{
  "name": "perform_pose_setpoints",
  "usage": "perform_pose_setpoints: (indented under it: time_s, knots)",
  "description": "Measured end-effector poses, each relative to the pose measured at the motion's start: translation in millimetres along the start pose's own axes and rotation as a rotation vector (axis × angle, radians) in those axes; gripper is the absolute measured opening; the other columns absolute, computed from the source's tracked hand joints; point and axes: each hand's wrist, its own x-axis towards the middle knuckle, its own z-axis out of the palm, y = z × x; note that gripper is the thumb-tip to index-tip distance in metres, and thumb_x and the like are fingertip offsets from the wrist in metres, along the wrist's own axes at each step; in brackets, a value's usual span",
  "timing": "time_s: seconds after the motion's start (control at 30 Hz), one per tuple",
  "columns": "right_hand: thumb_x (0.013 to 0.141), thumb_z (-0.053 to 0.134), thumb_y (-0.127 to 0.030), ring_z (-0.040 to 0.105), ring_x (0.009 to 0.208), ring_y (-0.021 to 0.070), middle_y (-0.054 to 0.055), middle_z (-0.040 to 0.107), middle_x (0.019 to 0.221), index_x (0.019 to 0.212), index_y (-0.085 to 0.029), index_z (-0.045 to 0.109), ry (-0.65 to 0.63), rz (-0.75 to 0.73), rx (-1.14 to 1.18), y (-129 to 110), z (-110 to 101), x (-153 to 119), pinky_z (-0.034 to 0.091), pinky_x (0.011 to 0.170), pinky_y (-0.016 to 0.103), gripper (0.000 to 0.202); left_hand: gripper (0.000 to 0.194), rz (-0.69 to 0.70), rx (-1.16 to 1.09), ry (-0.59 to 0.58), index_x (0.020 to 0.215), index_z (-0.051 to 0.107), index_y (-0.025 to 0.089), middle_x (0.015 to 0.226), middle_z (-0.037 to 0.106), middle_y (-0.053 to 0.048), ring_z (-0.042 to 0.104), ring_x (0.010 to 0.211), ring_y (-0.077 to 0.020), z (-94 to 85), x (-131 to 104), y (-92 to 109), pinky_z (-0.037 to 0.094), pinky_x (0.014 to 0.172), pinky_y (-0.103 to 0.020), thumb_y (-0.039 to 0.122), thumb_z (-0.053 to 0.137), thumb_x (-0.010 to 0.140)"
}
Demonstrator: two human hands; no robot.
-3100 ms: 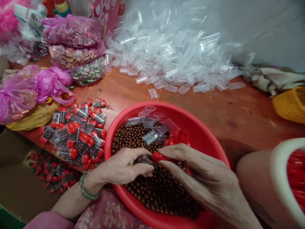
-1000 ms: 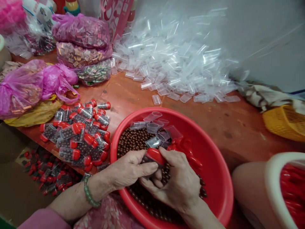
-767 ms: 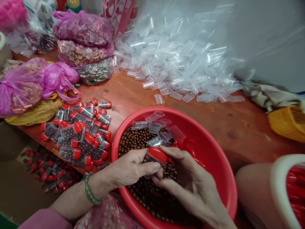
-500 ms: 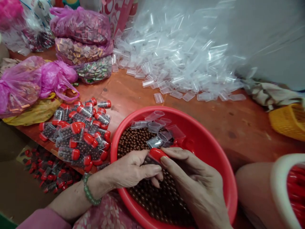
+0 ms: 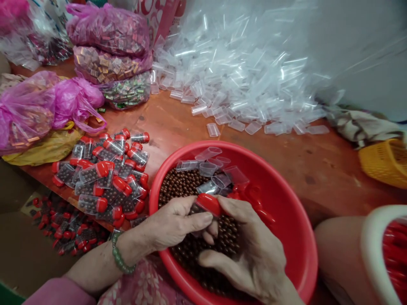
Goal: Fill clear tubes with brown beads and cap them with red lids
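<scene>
My left hand (image 5: 178, 224) is closed around a small clear container with a red cap (image 5: 208, 204), dark balls showing inside. My right hand (image 5: 257, 245) is open beside it, thumb spread away below and fingers at the cap's right end. Both hands are over a red basin (image 5: 286, 182) of shiny brown balls (image 5: 181, 186). Several empty clear tubes (image 5: 208, 169) lie on the balls toward the basin's far side. Loose red caps (image 5: 254, 201) sit in the basin on the right, partly hidden behind my right hand.
Filled red-capped containers (image 5: 108, 173) are heaped on the table's left, with more (image 5: 70, 228) below its edge. Plastic bags (image 5: 111, 34) stand behind. A large pile of clear tubes (image 5: 235, 84) lies at the back. On the right are a yellow basket (image 5: 378, 163) and a pale tub (image 5: 346, 245).
My right thumb has come off the red cap and swung down and away, opening the hand. My left hand still holds the container, and the cap is now more exposed.
</scene>
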Motion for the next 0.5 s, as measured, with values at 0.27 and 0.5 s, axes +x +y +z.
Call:
perform_pose_setpoints:
  time_s: [0.27,0.5]
  knots:
    - [0.079,0.063,-0.035,0.063,0.073,0.0245,0.010,0.063,0.086,0.126,-0.014,0.040,0.042,-0.202,-0.354,1.3,2.3,18.7,0.053,0.060,0.037,0.056,0.040,0.011,-0.079,0.010,0.080,0.058,0.012,0.074,0.057,0.000,0.053,0.068,-0.0085,-0.4,2.6,-3.3,0.043,0.067,-0.021,0.049,0.074,0.073]
    - [0.076,0.065,-0.038,0.061,0.067,0.0232,0.006,0.060,0.083,0.118,-0.021,0.040,0.044,-0.218,-0.349,2.9,1.9,17.4,0.049,0.053,0.035,0.052,0.056,-0.059,-0.067,0.053,0.070,0.064,0.010,0.062,0.060,-0.003,0.056,0.060,-0.0112,1.8,3.5,-2.8,0.046,0.064,-0.024,0.066,0.060,0.076]
